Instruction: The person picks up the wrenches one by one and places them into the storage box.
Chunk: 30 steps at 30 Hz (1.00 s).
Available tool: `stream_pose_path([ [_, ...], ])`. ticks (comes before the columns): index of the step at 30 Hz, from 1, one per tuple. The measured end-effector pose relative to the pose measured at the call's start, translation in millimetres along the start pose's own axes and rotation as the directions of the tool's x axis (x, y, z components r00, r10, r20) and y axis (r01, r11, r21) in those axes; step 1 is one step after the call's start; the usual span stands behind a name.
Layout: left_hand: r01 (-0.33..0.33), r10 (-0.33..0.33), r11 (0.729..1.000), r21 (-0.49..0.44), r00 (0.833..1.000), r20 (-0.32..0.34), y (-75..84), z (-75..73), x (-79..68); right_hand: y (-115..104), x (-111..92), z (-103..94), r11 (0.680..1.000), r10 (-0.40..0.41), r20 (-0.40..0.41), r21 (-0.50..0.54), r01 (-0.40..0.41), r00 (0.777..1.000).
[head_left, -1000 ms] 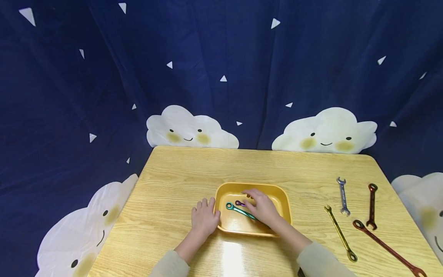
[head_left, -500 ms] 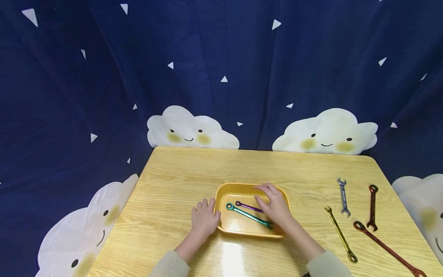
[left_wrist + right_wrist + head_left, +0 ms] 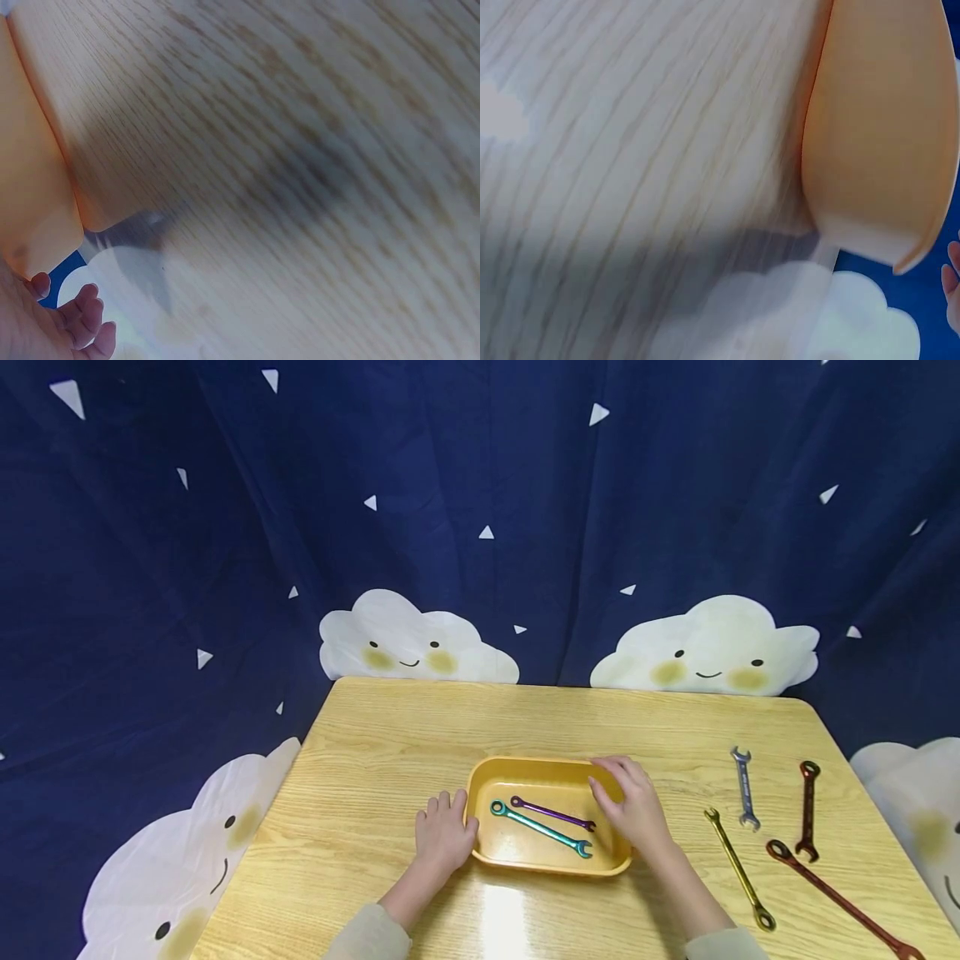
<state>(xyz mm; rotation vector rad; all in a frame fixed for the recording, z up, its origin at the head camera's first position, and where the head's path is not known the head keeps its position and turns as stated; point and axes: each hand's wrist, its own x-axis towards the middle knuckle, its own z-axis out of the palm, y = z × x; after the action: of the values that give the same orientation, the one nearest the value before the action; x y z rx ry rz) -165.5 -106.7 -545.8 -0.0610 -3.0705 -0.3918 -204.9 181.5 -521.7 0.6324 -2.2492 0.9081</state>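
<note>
In the head view a yellow plastic tray [image 3: 517, 850] sits on the wooden table. Inside it lie two combination wrenches side by side, a thin purple wrench [image 3: 553, 813] and a larger teal wrench [image 3: 542, 829]. My left hand [image 3: 444, 835] rests at the tray's left side, thumb at the rim and fingers loosely spread outside. Over the right end is my right hand [image 3: 636, 806], its thumb apart from the fingers, which reach the far right corner; nothing shows between them. Both wrist views show the tray's outer wall [image 3: 34, 165], with fingertips beyond its far end.
To the right on the table [image 3: 390, 727] lie a silver open-end wrench [image 3: 744, 787], a short red wrench [image 3: 807, 810], a gold wrench [image 3: 738, 867] and a long red wrench [image 3: 843, 900]. A dark blue curtain [image 3: 450, 460] with clouds hangs behind.
My right hand has moved right, from above the wrenches to the tray's right end, uncovering the purple and teal wrenches. The left hand has stayed in place.
</note>
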Motion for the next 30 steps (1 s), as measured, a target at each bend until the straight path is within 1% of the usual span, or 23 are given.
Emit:
stream_pose_path([
  [11, -0.001, 0.001, 1.0, -0.007, 1.0, 0.005, 0.3, -1.5, -0.6, 20.2, -9.1, -22.5, 0.997, 0.072, -0.087, -0.022, -0.074, 0.994],
  [16, -0.003, 0.003, 1.0, -0.011, 1.0, -0.003, 1.0, -1.6, -1.1, 28.9, -16.1, -28.8, 0.992, 0.125, -0.106, -0.019, -0.128, 0.986],
  [19, -0.006, 0.006, 1.0, -0.014, 1.0, -0.013, 1.3, -2.0, -1.6, 33.6, -19.7, -32.6, 0.99, 0.138, -0.113, -0.011, -0.14, 0.984],
  [23, -0.007, 0.007, 1.0, -0.016, 1.0, -0.017, 1.6, -2.5, -2.0, 38.0, -23.0, -38.3, 0.991, 0.132, -0.134, -0.01, -0.135, 0.982],
  [30, -0.005, 0.005, 1.0, -0.015, 1.0, -0.009, 1.3, -2.0, -1.0, 42.6, -28.4, -46.6, 0.985, 0.168, -0.148, -0.02, -0.173, 0.975],
])
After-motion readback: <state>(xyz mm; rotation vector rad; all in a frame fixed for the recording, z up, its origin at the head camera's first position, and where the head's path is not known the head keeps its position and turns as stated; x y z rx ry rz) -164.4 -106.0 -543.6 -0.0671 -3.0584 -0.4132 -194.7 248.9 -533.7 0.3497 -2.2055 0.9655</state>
